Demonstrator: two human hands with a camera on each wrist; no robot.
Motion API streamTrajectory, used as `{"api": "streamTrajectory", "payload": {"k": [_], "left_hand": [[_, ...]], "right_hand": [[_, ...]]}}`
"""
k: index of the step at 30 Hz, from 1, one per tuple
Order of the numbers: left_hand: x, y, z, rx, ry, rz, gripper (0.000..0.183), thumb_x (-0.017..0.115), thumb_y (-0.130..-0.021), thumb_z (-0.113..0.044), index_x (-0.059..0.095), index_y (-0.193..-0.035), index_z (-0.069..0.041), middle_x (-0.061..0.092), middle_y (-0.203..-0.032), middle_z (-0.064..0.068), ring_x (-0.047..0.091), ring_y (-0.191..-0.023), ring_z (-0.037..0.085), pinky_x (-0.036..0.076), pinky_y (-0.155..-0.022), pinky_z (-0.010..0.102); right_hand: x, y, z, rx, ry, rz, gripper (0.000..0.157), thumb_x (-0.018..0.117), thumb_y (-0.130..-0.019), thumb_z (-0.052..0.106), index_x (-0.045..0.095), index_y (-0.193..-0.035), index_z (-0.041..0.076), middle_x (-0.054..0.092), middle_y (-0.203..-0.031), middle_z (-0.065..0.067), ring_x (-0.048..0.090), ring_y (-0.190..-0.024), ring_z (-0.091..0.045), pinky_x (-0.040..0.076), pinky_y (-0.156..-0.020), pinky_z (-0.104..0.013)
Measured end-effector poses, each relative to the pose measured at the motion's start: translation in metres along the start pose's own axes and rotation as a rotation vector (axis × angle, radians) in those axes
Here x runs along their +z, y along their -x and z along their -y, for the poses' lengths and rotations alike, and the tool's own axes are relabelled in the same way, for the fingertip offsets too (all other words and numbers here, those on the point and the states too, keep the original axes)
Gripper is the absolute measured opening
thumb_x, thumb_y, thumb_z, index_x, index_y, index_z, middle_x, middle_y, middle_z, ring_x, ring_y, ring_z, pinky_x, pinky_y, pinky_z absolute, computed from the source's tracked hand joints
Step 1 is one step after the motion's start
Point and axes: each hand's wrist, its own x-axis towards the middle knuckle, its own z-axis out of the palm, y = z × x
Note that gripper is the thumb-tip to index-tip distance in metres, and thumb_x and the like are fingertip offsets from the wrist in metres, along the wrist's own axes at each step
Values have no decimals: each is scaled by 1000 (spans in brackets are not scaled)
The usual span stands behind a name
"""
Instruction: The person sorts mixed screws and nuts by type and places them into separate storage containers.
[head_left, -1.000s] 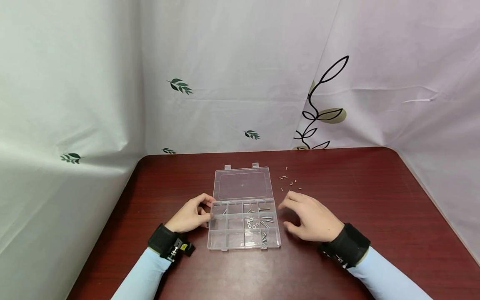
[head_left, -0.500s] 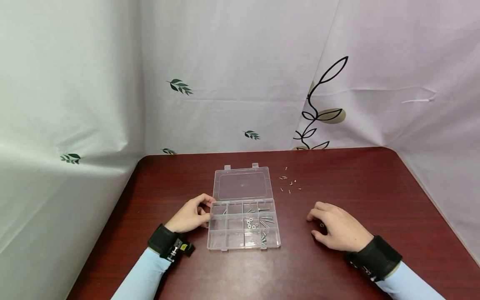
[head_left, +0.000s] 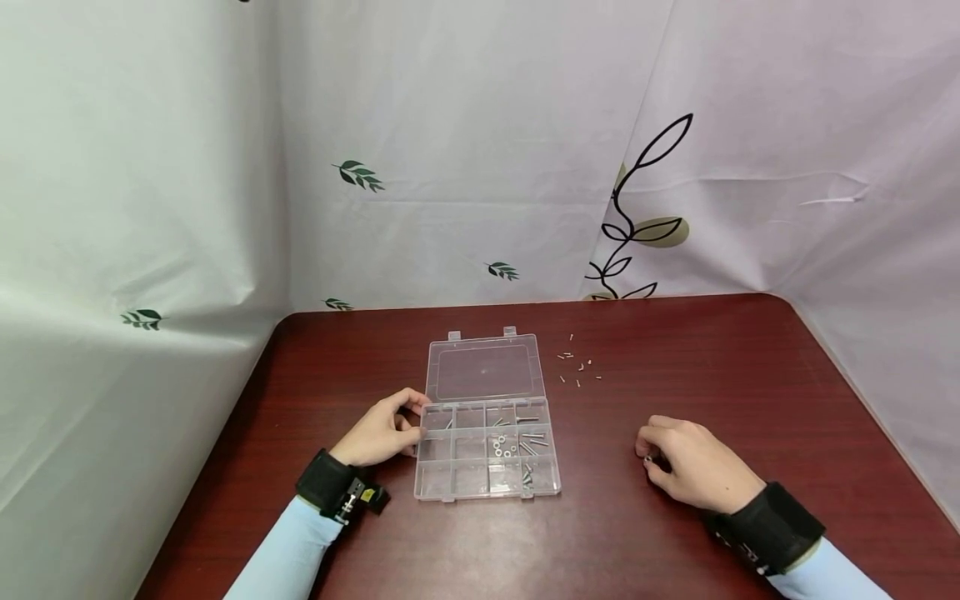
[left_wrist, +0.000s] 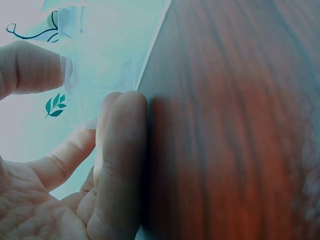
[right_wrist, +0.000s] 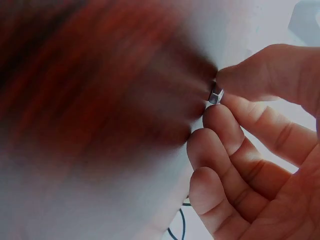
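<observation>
A clear plastic compartment box (head_left: 471, 477) lies with its lid (head_left: 486, 367) laid back behind it. My left hand (head_left: 381, 432) holds its left end, thumb and bent fingers against the edge; the left wrist view shows the lower fingers resting by the tabletop. Several screws (head_left: 528, 448) and washers (head_left: 498, 452) sit in the box's right-hand compartments. Away from the box on the right, my right hand (head_left: 697, 462) is low at the table. Between its thumb and index finger it pinches a small silver nut (right_wrist: 216, 95), seen in the right wrist view.
Several tiny screws (head_left: 568, 356) are scattered on the dark red wooden table (head_left: 675, 350) behind and right of the box. A pale curtain (head_left: 450, 125) with leaf prints hangs at the table's back and sides.
My right hand has moved away from the box, to the right and nearer me, and its thumb and fingers have closed on the nut. My left hand stays at the box.
</observation>
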Motion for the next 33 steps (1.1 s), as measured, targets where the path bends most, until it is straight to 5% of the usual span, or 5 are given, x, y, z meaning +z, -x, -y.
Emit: {"api": "streamTrajectory", "payload": {"k": [15, 33], "left_hand": [[0, 0, 1, -1, 5, 1, 38, 66, -87, -8, 58, -124, -4, 53, -111, 16, 58, -66, 21, 58, -58, 36], [0, 0, 1, -2, 3, 0, 39, 67, -87, -8, 58, -124, -4, 54, -112, 15, 57, -65, 21, 58, -58, 36]], "right_hand": [[10, -16, 13, 48, 13, 0, 32, 62, -56, 5, 43, -68, 28, 37, -68, 16, 32, -57, 2, 31, -52, -18], [27, -92, 65, -181, -151, -77, 26, 64, -60, 7, 47, -71, 24, 40, -70, 13, 37, -60, 1, 34, -51, -17]]}}
